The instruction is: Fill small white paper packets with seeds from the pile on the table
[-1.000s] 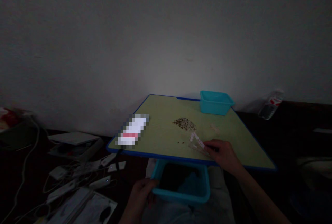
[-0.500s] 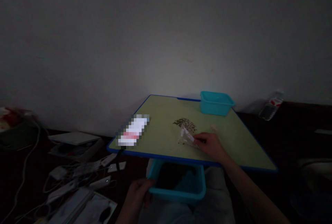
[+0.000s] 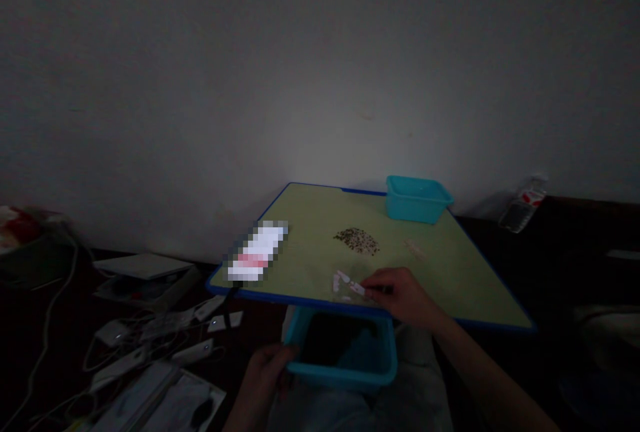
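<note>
My left hand (image 3: 270, 367) is closed on the left rim of a blue plastic basin (image 3: 341, 375), which rests over my lap below the table's near edge. Dark contents fill part of that basin. Pinched in my right hand (image 3: 397, 295) is a small clear plastic bag (image 3: 349, 287) with white patches, just above the tabletop at its near edge. Farther back on the table lies a spread pile of dark and pale seeds or grains (image 3: 357, 241). A faint pale patch of small bits (image 3: 415, 249) lies to its right.
The pale green table (image 3: 310, 212) has a blue border. A second blue basin (image 3: 417, 209) stands at its back right corner, and a blurred-out bright rectangle (image 3: 257, 251) at its left edge. Power strips with cables (image 3: 193, 351) lie on the left; a package (image 3: 523, 211) is at right.
My right hand has drawn the plastic bag toward me, away from the grain pile to the table's near edge. My left hand and the basin have stayed in place.
</note>
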`<state>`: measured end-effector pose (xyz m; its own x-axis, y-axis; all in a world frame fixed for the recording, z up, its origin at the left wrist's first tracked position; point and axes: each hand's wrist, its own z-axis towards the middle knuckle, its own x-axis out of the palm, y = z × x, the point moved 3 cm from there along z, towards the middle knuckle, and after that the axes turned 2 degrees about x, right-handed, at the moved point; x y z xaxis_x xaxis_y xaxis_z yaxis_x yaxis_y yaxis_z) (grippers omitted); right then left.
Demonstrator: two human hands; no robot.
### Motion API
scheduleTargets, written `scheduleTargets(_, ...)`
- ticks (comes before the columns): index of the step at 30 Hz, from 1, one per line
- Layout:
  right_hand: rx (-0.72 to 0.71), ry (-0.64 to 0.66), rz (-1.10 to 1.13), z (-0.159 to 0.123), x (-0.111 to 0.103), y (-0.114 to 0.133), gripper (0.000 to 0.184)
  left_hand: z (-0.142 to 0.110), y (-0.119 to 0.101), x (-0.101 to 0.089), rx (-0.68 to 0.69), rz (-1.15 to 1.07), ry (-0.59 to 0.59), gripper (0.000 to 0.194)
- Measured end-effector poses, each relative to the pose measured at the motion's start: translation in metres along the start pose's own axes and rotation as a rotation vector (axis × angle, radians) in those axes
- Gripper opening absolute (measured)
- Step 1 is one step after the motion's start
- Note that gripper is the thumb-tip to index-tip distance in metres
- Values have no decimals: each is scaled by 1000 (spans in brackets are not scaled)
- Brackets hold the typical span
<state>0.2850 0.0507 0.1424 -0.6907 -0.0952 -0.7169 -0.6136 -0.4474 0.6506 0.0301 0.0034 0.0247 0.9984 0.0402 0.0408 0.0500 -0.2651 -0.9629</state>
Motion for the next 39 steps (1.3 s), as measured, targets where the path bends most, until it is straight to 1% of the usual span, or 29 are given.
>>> scheduleTargets(3, -5, -22, -28, -1, -4, -5, 21, -1, 0, 0, -16, -17, -5, 38)
scheduleTargets(6, 23, -100, -62, -6, -17, -19, 21, 0, 2, -1, -27, -18, -14, 37)
scheduleTargets(10, 78, -262, -215, -19, -44, -47, 22, 3, 7, -2, -16, -11, -30, 37)
scheduleTargets(12, 102, -307, -294, -25, -53, -59, 23, 6, 11, -2, -18, -3, -35, 38)
scheduleTargets(14, 113, -324, -365, -28, -57, -66, 23, 8, 15, -2, -28, -5, -40, 38)
scheduleTargets(16, 109, -321, -416, -28, -56, -68, 24, 10, 18, -2, -35, -12, -47, 38)
scheduleTargets(20, 74, -335, -455, -22, -48, -65, 24, 13, 22, -4, -13, 7, -40, 37)
scheduleTargets(25, 58, -348, -490, -14, -43, -63, 25, 10, 17, -4, -27, -12, -35, 38)
scheduleTargets(28, 46, -325, -498, -11, -42, -62, 25, 8, 15, -3, -51, -8, -55, 38)
scheduleTargets(31, 38, -298, -500, -8, -40, -60, 24, 8, 15, -2, -30, -19, -70, 36)
scheduleTargets(35, 24, -298, -483, -6, -38, -57, 25, 9, 18, -3, -8, -4, -83, 36)
scheduleTargets(39, 20, -304, -484, -6, -36, -56, 25, 10, 19, -5, -16, 16, -78, 37)
